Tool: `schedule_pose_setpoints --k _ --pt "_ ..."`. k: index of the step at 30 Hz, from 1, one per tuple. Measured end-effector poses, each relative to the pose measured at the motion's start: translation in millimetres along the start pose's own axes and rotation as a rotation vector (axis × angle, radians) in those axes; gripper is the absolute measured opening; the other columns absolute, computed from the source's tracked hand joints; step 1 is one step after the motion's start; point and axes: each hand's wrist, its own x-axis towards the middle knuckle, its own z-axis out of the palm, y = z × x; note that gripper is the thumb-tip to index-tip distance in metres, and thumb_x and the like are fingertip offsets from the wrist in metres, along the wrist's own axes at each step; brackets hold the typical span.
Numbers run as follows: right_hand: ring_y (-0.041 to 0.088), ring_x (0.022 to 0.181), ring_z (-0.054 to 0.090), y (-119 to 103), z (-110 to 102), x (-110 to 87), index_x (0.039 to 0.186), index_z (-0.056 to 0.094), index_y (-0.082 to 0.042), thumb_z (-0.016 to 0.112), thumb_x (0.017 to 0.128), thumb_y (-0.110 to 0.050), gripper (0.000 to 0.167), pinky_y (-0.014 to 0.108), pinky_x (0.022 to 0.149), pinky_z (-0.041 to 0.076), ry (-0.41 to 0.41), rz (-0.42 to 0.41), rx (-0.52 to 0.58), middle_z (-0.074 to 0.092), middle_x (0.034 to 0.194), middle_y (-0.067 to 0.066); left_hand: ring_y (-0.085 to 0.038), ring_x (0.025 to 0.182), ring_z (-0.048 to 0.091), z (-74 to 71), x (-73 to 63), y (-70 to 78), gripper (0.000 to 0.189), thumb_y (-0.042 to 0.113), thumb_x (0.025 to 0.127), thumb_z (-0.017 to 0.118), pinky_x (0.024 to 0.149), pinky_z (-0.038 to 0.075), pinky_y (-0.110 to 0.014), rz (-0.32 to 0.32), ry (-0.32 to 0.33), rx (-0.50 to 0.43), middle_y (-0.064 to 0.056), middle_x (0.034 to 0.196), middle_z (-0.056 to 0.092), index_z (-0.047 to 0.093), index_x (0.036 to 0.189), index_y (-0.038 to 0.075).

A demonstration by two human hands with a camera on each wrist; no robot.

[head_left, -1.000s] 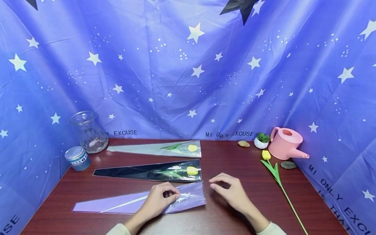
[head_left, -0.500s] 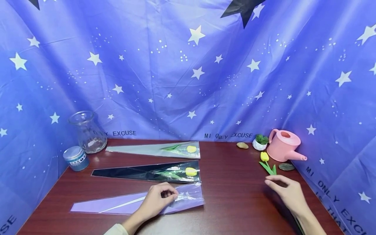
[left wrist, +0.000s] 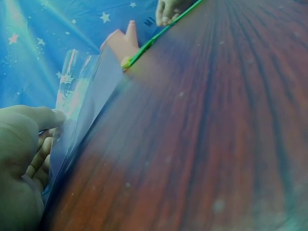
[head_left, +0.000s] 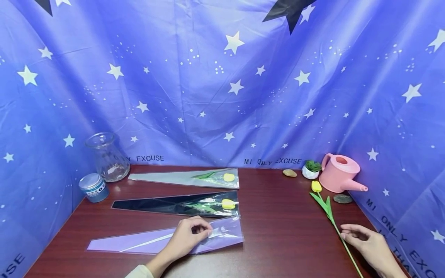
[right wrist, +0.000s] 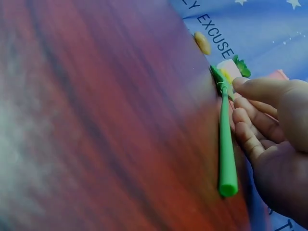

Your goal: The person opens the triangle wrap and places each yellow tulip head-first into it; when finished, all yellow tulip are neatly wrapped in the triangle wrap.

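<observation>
A long tapered purple flower sleeve with a clear front lies at the near left. Its clear film is pinched between the thumb and fingers of my left hand; the left wrist view shows the film lifted at its wide end. On the right, an artificial yellow tulip lies with its stem towards me. My right hand is beside that stem, fingertips close to it, thumb and fingers apart. Whether they touch it is hard to tell.
Behind the purple sleeve lie a black sleeve and a white sleeve, each holding a yellow tulip. A glass vase and blue jar stand left. At right are a pink watering can, potted succulent and two stones.
My right hand has moved right from beside the purple sleeve, passed over the tulip, and come down beside its lower stem. The left hand has kept its pinch on the sleeve.
</observation>
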Motion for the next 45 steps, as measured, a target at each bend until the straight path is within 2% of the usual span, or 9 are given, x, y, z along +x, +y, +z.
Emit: schedule_pose_setpoints --k 4,13,17,21,24,29,34,38,45 --pt "-0.005 0.078 0.067 0.1 -0.6 -1.0 0.125 0.07 0.004 0.079 0.093 -0.027 0.046 0.016 0.065 0.052 -0.031 0.023 -0.037 0.078 0.089 -0.013 0.002 0.07 0.059 0.4 0.0 0.9 0.012 0.019 0.087 0.083 0.064 0.052 -0.02 0.006 0.004 0.007 0.012 0.08 0.07 0.078 0.088 0.03" --pt "-0.001 0.071 0.064 -9.0 3.3 -2.0 0.123 0.072 0.003 0.082 0.089 -0.026 0.046 0.02 0.062 0.051 -0.037 0.02 -0.104 0.072 0.085 -0.003 0.001 0.07 0.059 -0.3 0.6 0.5 0.014 0.018 0.087 0.083 0.064 0.052 -0.02 -0.008 -0.002 0.0 0.012 0.081 0.07 0.078 0.088 0.031" --pt "-0.001 0.068 0.06 -8.2 4.3 -2.6 0.124 0.072 0.002 0.084 0.088 -0.028 0.049 0.02 0.06 0.049 -0.035 0.018 -0.141 0.068 0.084 -0.007 0.001 0.071 0.059 0.2 0.8 0.4 0.012 0.02 0.087 0.083 0.065 0.052 -0.02 -0.011 -0.008 -0.004 0.012 0.081 0.07 0.078 0.088 0.031" --pt "-0.002 0.067 0.056 -8.3 5.0 -1.8 0.123 0.073 0.0 0.085 0.086 -0.029 0.048 0.019 0.06 0.044 -0.022 -0.027 -0.189 0.066 0.08 -0.008 0.001 0.071 0.059 0.8 0.6 -0.1 0.012 0.02 0.087 0.083 0.065 0.052 -0.02 -0.003 -0.004 -0.002 0.012 0.081 0.07 0.078 0.088 0.031" --pt "-0.002 0.062 0.05 -10.3 6.6 -0.5 0.12 0.075 -0.003 0.085 0.086 -0.03 0.045 0.019 0.058 0.04 -0.003 -0.065 -0.224 0.063 0.075 -0.01 0.002 0.071 0.059 0.2 0.2 -0.1 0.013 0.019 0.087 0.083 0.065 0.052 -0.02 0.002 0.003 0.003 0.012 0.081 0.07 0.078 0.088 0.031" --pt "-0.001 0.057 0.046 -12.2 9.5 0.1 0.115 0.078 -0.006 0.084 0.086 -0.028 0.037 0.021 0.056 0.037 0.016 -0.071 -0.254 0.06 0.071 -0.011 0.002 0.071 0.059 -0.5 0.1 0.6 0.013 0.019 0.087 0.082 0.065 0.052 -0.02 0.001 0.001 0.007 0.012 0.081 0.07 0.078 0.088 0.031" --pt "-0.004 0.062 0.048 -14.4 11.1 0.8 0.11 0.08 -0.009 0.08 0.087 -0.019 0.025 0.018 0.058 0.036 0.058 -0.084 -0.278 0.063 0.073 -0.009 0.001 0.071 0.059 -0.3 0.2 1.2 0.012 0.019 0.088 0.082 0.066 0.052 -0.019 0.001 -0.002 0.003 0.012 0.081 0.07 0.078 0.088 0.031" --pt "-0.005 0.066 0.05 -17.0 13.6 -1.5 0.113 0.079 -0.006 0.077 0.09 -0.018 0.026 0.016 0.06 0.038 0.076 -0.063 -0.214 0.066 0.074 -0.009 0.002 0.071 0.059 -0.4 0.4 1.1 0.011 0.02 0.088 0.082 0.065 0.052 -0.019 0.003 -0.005 0.001 0.012 0.081 0.07 0.078 0.088 0.031" --pt "-0.006 0.072 0.061 -34.8 26.0 -5.5 0.119 0.073 0.005 0.078 0.093 -0.016 0.034 0.017 0.061 0.049 0.055 -0.078 0.064 0.072 0.079 -0.011 0.002 0.071 0.059 -0.6 0.2 0.1 0.013 0.019 0.087 0.082 0.065 0.052 -0.019 0.006 -0.001 0.008 0.012 0.081 0.07 0.078 0.088 0.031"
